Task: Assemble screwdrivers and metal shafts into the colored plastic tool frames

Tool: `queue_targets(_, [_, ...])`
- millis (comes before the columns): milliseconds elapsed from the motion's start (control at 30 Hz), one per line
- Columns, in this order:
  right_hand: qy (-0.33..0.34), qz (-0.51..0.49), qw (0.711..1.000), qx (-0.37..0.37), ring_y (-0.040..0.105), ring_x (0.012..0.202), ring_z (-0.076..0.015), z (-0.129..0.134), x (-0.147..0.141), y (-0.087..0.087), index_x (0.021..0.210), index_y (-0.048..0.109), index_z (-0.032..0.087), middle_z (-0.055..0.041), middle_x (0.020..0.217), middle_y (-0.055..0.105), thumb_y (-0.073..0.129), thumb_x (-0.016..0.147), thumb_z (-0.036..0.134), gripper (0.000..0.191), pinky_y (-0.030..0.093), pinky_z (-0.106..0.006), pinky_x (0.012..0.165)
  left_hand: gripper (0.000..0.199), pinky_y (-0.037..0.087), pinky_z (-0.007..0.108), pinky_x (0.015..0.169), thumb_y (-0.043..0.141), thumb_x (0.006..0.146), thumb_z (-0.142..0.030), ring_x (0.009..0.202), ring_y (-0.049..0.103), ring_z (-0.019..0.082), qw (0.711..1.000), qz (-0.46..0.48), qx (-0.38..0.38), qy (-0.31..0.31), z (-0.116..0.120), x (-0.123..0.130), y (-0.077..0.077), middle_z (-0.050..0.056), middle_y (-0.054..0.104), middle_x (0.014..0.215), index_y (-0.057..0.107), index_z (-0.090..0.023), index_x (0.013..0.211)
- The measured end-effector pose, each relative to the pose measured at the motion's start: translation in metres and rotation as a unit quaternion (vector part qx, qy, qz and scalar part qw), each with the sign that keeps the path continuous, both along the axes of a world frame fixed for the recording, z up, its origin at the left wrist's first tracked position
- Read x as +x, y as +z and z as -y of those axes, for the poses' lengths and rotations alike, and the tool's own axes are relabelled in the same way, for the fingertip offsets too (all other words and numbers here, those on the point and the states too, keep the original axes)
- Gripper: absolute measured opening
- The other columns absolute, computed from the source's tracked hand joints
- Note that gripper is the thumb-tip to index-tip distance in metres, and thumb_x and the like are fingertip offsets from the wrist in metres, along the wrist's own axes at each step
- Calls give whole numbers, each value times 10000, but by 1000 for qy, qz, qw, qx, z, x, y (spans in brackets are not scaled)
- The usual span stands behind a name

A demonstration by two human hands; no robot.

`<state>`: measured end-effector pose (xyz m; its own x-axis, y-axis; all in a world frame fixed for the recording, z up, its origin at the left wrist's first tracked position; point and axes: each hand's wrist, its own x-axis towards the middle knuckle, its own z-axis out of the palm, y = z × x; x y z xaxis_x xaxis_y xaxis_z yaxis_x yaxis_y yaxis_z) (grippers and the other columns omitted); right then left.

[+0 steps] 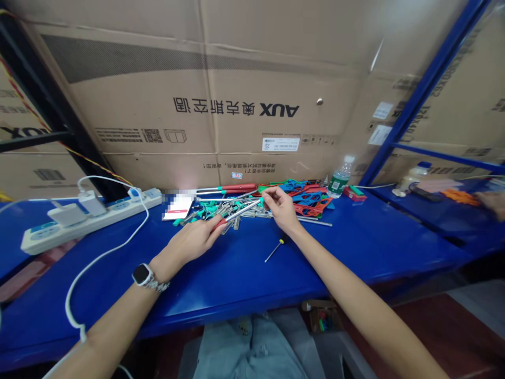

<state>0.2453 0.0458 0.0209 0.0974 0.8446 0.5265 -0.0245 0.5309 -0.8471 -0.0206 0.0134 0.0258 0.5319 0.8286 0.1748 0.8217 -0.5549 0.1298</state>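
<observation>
My left hand (pixel 193 239) is closed around the red handle of a metal rod (pixel 243 209), which slants up to the right. At its far end, my right hand (pixel 279 206) pinches a small green piece (pixel 262 200) with thumb and fingertips; whether it is fixed to the rod I cannot tell. Behind and below both hands lies a heap of small metal and green parts (pixel 209 208). Another rod with a red handle (pixel 239 187) lies at the back of the heap. Below my right wrist rests a small screwdriver (pixel 274 251), its dark handle partly hidden.
Blue and red plastic frames (pixel 311 199) lie right of the heap, near a water bottle (pixel 340 178) and a red box (pixel 354 193). A power strip (pixel 94 218) with white cables sits left on the blue table (pixel 236 273). Large cardboard (pixel 236 68) stands behind. Another person's hand (pixel 491 204) shows far right.
</observation>
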Motion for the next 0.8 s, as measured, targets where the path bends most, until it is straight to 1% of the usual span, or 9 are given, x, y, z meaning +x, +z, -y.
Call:
queue_targets(100, [10, -34, 999, -15, 584, 606, -136, 1, -3, 0, 884, 640, 231, 26, 702, 644, 841, 699, 575, 440, 496, -299, 613, 549, 459, 355, 632, 206, 1083, -542, 652, 676, 295, 1000, 11, 7, 2, -1, -1, -2, 69, 668, 703, 626, -192, 1130])
queue_targets(233, [26, -65, 995, -65, 647, 632, -156, 2, -7, -1, 888, 663, 222, 11, 715, 686, 874, 647, 572, 474, 553, -319, 646, 526, 453, 342, 614, 226, 1086, -532, 629, 669, 282, 1000, 13, 19, 7, 0, -1, -1, 58, 659, 681, 630, -198, 1132])
queue_targets(333, [28, -76, 992, -95, 678, 642, -175, 2, -7, -1, 856, 670, 216, -1, 701, 698, 888, 609, 588, 497, 565, -326, 643, 497, 437, 330, 595, 235, 1091, -512, 616, 669, 275, 1000, 5, 25, 7, 1, 1, 0, 49, 655, 674, 622, -204, 1131])
queue_targets(400, [24, -70, 991, -108, 675, 614, -179, 3, -6, 0, 823, 656, 216, -2, 668, 694, 891, 593, 608, 512, 555, -319, 608, 493, 428, 321, 589, 235, 1094, -512, 614, 669, 265, 1000, 2, 29, 5, 2, 2, 1, 46, 656, 679, 619, -205, 1117])
queue_targets(467, [16, -43, 993, -113, 622, 536, -159, 2, -4, 0, 765, 616, 222, 0, 616, 675, 878, 599, 646, 526, 508, -294, 536, 495, 423, 318, 592, 237, 1095, -519, 619, 669, 259, 1000, 5, 29, 3, 3, 3, 1, 49, 659, 691, 618, -203, 1109])
queue_targets(567, [-1, 21, 993, -117, 473, 424, -120, 1, -2, 1, 684, 497, 251, 34, 512, 585, 801, 652, 749, 584, 367, -262, 435, 486, 429, 329, 606, 248, 1093, -515, 637, 669, 271, 1000, 6, 20, -4, 5, 5, 1, 61, 669, 712, 617, -198, 1098])
queue_targets(633, [-29, 75, 991, -109, 403, 419, -116, 1, 0, 1, 639, 416, 267, 65, 454, 463, 700, 721, 817, 624, 309, -265, 440, 471, 434, 336, 615, 259, 1091, -504, 652, 673, 282, 1000, -5, 12, -5, 6, 7, 2, 67, 673, 721, 617, -199, 1093])
queue_targets(700, [-76, 148, 982, -92, 372, 455, -123, 2, 2, 1, 575, 352, 268, 61, 443, 362, 598, 796, 841, 661, 284, -279, 479, 466, 435, 339, 621, 256, 1092, -497, 666, 678, 291, 1000, -18, 8, -4, 7, 8, 2, 71, 673, 727, 616, -201, 1100])
queue_targets(800, [-132, 230, 960, -86, 346, 491, -132, 3, 3, 0, 486, 272, 270, 28, 452, 315, 496, 879, 816, 709, 250, -307, 522, 479, 428, 342, 616, 238, 1097, -493, 671, 682, 298, 999, -37, 8, -4, 8, 10, 2, 79, 672, 731, 609, -191, 1122])
